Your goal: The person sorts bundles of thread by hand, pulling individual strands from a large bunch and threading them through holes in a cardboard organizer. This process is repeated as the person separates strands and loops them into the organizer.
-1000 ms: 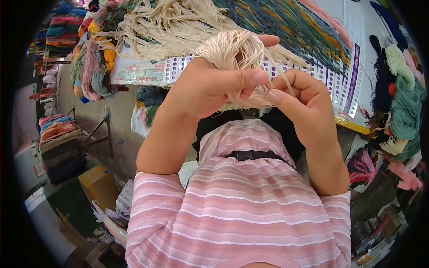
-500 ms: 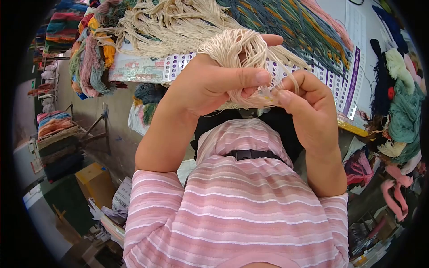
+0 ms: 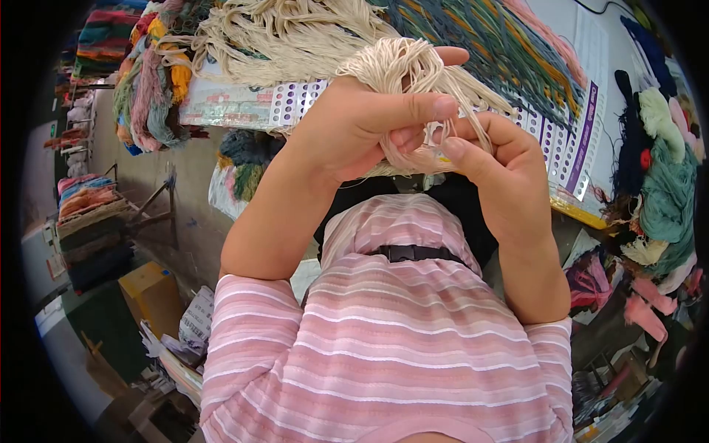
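A looped bundle of cream yarn hangs over my left hand, whose fingers are wrapped in the strands, thumb on the near side and one fingertip sticking out beyond them. My right hand pinches a few cream strands close to the left thumb. Something small and pale, partly yellow, shows between the two hands, too small to make out. Behind the hands, more cream yarn lies spread on the table beside blue, green and orange yarn.
The table's printed cover has rows of dots. Multicoloured skeins hang at its left end, dark and teal skeins at the right. A cardboard box stands on the floor at left.
The left hand and bundle have moved slightly up and right. The right hand has shifted a little left, and the strands between the hands now form a longer loop.
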{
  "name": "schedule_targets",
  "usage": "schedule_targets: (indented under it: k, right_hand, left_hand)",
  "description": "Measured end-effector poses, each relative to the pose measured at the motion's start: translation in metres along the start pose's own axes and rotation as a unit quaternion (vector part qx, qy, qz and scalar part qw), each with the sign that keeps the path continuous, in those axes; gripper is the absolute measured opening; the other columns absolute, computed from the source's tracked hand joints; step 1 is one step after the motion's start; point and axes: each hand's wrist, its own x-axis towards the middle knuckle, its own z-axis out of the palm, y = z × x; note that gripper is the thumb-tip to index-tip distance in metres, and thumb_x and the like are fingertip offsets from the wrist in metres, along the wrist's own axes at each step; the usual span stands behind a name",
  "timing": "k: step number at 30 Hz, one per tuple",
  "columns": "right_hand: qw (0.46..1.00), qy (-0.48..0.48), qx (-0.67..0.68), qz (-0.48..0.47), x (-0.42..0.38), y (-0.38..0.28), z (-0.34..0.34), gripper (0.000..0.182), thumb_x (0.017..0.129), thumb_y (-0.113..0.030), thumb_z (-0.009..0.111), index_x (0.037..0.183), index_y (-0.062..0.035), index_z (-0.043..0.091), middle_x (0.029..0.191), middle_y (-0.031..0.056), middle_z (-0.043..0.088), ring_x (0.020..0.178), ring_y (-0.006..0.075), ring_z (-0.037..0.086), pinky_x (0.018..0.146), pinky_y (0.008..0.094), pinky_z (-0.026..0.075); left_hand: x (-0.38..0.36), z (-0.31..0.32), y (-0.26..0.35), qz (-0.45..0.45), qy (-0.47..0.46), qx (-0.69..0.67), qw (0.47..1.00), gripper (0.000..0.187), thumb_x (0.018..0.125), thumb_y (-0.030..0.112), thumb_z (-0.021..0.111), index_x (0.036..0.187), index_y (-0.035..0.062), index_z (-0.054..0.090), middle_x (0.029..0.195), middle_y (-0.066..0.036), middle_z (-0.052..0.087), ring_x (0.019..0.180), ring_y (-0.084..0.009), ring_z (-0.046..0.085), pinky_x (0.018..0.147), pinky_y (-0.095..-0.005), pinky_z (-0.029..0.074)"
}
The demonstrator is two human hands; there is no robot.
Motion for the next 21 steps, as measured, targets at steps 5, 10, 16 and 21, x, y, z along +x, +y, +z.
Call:
schedule_targets:
  k: [5, 10, 16, 21]
  right_hand:
    - [1.000, -0.006, 0.004, 0.000, -0.001, 0.002, -0.003, 0.010, 0.082, -0.006, 0.064, 0.088, 0.0016, 0.062, 0.071, -0.0041, 0.056, 0.062, -0.0002, 0.046, 0.053, 0.0151, 0.034]
    - [1.000, -0.002, -0.021, 0.001, -0.002, -0.001, 0.000, 0.011, 0.080, -0.004, 0.066, 0.088, 0.0009, 0.061, 0.070, -0.0046, 0.055, 0.061, 0.0003, 0.045, 0.054, 0.0156, 0.034]
    - [0.993, 0.026, -0.116, -0.011, 0.002, 0.002, 0.001, 0.019, 0.075, -0.009, 0.073, 0.087, 0.0000, 0.062, 0.058, -0.0086, 0.044, 0.051, -0.0012, 0.037, 0.046, 0.0174, 0.026]
    - [0.962, -0.018, -0.265, -0.061, 0.006, 0.011, -0.007, 0.024, 0.079, -0.010, 0.068, 0.097, 0.0018, 0.058, 0.062, -0.0054, 0.047, 0.055, 0.0019, 0.041, 0.049, 0.0186, 0.030]
  left_hand:
    - [-0.001, 0.000, -0.001, -0.002, -0.004, -0.009, 1.000, 0.055, 0.084, 0.007, 0.060, 0.132, -0.0062, 0.038, 0.060, 0.002, 0.046, 0.049, -0.0033, 0.037, 0.044, -0.0184, 0.028]
    - [0.001, 0.000, -0.002, 0.001, -0.012, -0.005, 1.000, 0.055, 0.084, 0.007, 0.060, 0.132, -0.0057, 0.038, 0.060, 0.002, 0.047, 0.049, -0.0032, 0.038, 0.044, -0.0183, 0.029]
    - [0.000, 0.004, 0.003, -0.001, 0.005, 0.005, 1.000, 0.055, 0.083, 0.008, 0.061, 0.132, -0.0058, 0.039, 0.059, 0.003, 0.046, 0.047, -0.0028, 0.038, 0.044, -0.0182, 0.029]
    - [0.000, -0.002, 0.002, 0.003, -0.016, 0.017, 1.000, 0.052, 0.086, 0.010, 0.058, 0.131, -0.0055, 0.040, 0.061, 0.001, 0.050, 0.048, -0.0037, 0.040, 0.046, -0.0182, 0.033]
